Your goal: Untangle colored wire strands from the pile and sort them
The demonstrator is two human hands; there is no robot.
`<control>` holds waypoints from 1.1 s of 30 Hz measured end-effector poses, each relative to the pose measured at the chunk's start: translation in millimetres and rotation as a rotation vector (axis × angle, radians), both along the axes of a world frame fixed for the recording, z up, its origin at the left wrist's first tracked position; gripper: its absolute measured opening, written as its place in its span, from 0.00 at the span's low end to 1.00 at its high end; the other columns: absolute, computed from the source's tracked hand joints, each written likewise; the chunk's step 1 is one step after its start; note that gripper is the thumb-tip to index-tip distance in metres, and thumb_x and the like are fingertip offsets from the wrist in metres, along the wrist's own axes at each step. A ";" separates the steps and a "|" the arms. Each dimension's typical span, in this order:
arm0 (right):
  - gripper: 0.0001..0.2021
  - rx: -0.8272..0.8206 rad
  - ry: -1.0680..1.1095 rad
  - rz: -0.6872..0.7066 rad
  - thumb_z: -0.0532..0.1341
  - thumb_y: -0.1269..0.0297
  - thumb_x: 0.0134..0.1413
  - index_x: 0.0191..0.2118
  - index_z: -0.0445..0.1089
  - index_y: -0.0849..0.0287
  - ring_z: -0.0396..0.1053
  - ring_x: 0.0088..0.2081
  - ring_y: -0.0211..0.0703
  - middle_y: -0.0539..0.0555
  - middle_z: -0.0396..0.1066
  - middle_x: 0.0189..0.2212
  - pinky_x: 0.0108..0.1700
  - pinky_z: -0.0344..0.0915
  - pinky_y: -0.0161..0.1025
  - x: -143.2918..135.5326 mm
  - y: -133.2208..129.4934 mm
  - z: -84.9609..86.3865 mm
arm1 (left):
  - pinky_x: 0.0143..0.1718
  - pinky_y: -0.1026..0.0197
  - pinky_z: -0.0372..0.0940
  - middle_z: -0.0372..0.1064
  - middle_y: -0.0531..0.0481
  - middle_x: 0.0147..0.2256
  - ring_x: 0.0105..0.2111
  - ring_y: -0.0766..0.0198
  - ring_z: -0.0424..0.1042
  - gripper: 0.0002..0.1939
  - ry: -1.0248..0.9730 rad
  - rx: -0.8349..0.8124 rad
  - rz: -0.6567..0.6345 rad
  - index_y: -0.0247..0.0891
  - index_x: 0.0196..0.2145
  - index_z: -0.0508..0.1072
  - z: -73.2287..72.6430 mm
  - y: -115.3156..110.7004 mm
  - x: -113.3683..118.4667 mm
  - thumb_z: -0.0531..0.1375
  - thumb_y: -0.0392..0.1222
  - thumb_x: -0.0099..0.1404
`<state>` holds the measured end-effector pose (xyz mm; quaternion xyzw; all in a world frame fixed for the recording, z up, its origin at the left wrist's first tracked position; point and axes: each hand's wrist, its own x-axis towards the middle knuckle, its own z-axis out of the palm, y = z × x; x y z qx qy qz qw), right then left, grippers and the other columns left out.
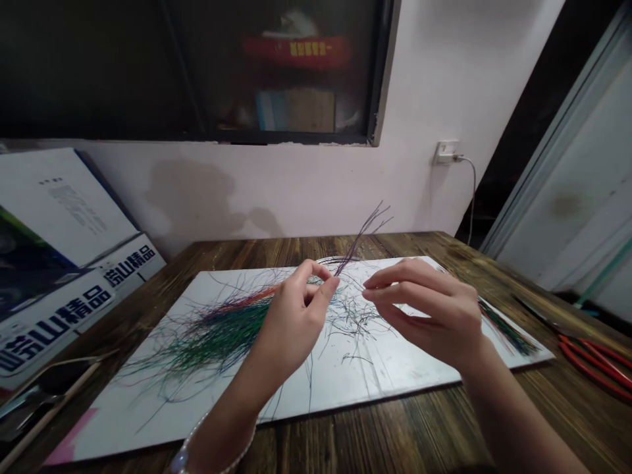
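Observation:
Between the thumb and fingers of my left hand [301, 309] is a small bunch of thin dark purple wires [354, 243], fanning up and to the right. My right hand [427, 306] is just to the right of it, fingertips close together; whether a thin strand lies between them is too small to tell. Under both hands is a white board [395, 375]. A large pile of green, red and blue wires [217, 336] spreads over its left half, partly behind my left hand. Short dark wire scraps [358, 319] are scattered mid-board between my hands.
Red-handled scissors [595, 362] lie at the right on the wooden table [405, 428]. Another wire bundle [508, 329] rests on the board's right end. Printed boxes [74, 303] stand at left, near tools [34, 401]. A wall socket [447, 152] holds a plugged cable.

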<state>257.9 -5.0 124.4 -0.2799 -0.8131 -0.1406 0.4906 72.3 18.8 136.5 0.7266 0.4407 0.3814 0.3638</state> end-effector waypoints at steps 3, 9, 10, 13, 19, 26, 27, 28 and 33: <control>0.10 0.117 -0.057 -0.049 0.61 0.78 0.50 0.32 0.68 0.54 0.68 0.30 0.39 0.52 0.73 0.31 0.32 0.64 0.40 -1.3 2.1 -2.7 | 0.16 0.67 0.39 0.43 0.62 0.16 0.16 0.72 0.41 0.11 -0.098 -0.079 -0.081 0.40 0.30 0.60 1.0 -1.1 -1.2 0.53 0.49 0.66; 0.12 0.164 -0.037 -0.061 0.64 0.78 0.48 0.37 0.71 0.54 0.68 0.31 0.40 0.54 0.75 0.38 0.29 0.66 0.39 -6.8 2.6 -8.5 | 0.17 0.67 0.38 0.42 0.60 0.17 0.18 0.72 0.42 0.10 -0.174 -0.255 -0.293 0.38 0.32 0.68 2.2 -1.0 -1.7 0.55 0.47 0.64; 0.12 0.162 -0.038 -0.054 0.63 0.78 0.48 0.38 0.71 0.55 0.68 0.30 0.39 0.55 0.75 0.40 0.28 0.66 0.39 -7.5 2.9 -9.3 | 0.17 0.67 0.38 0.42 0.60 0.18 0.18 0.72 0.41 0.10 -0.198 -0.271 -0.302 0.38 0.34 0.69 2.3 -1.1 -1.4 0.55 0.47 0.64; 0.10 0.189 -0.047 -0.019 0.62 0.80 0.49 0.35 0.71 0.59 0.67 0.27 0.37 0.57 0.75 0.42 0.26 0.66 0.37 -8.3 4.8 -10.3 | 0.17 0.67 0.39 0.43 0.61 0.18 0.18 0.72 0.41 0.13 -0.226 -0.269 -0.286 0.38 0.41 0.71 2.1 -1.6 -0.6 0.55 0.48 0.64; 0.06 0.175 -0.100 -0.019 0.60 0.81 0.51 0.32 0.71 0.65 0.71 0.32 0.40 0.61 0.74 0.43 0.31 0.69 0.41 -9.5 7.4 -9.0 | 0.18 0.66 0.41 0.45 0.60 0.19 0.18 0.72 0.43 0.16 -0.203 -0.197 -0.285 0.38 0.47 0.71 -0.5 -0.8 -0.4 0.53 0.47 0.66; 0.09 0.138 -0.057 -0.044 0.59 0.82 0.51 0.34 0.72 0.63 0.71 0.38 0.41 0.62 0.72 0.45 0.38 0.69 0.42 -9.9 8.9 -13.1 | 0.19 0.65 0.44 0.43 0.61 0.17 0.17 0.72 0.42 0.15 -0.251 -0.164 -0.259 0.38 0.47 0.72 -2.0 -1.0 1.8 0.54 0.44 0.65; 0.09 0.134 -0.042 -0.036 0.59 0.82 0.51 0.34 0.72 0.63 0.71 0.39 0.40 0.61 0.72 0.45 0.38 0.69 0.42 -9.9 8.9 -13.9 | 0.20 0.65 0.44 0.43 0.61 0.17 0.17 0.72 0.42 0.15 -0.259 -0.163 -0.248 0.39 0.47 0.72 -2.7 -1.0 2.2 0.55 0.44 0.65; 0.09 0.131 -0.024 -0.028 0.60 0.82 0.51 0.35 0.73 0.63 0.71 0.39 0.40 0.61 0.72 0.44 0.38 0.70 0.42 -9.9 8.8 -14.7 | 0.20 0.65 0.45 0.43 0.61 0.16 0.17 0.72 0.42 0.15 -0.267 -0.160 -0.239 0.39 0.47 0.72 -3.4 -1.0 2.6 0.55 0.44 0.64; 0.10 0.107 0.040 -0.006 0.60 0.81 0.51 0.38 0.72 0.63 0.70 0.38 0.40 0.59 0.73 0.41 0.39 0.70 0.40 -10.7 7.7 -15.3 | 0.19 0.65 0.44 0.43 0.61 0.16 0.17 0.72 0.42 0.15 -0.281 -0.151 -0.238 0.40 0.46 0.73 -3.8 -1.5 2.7 0.56 0.44 0.64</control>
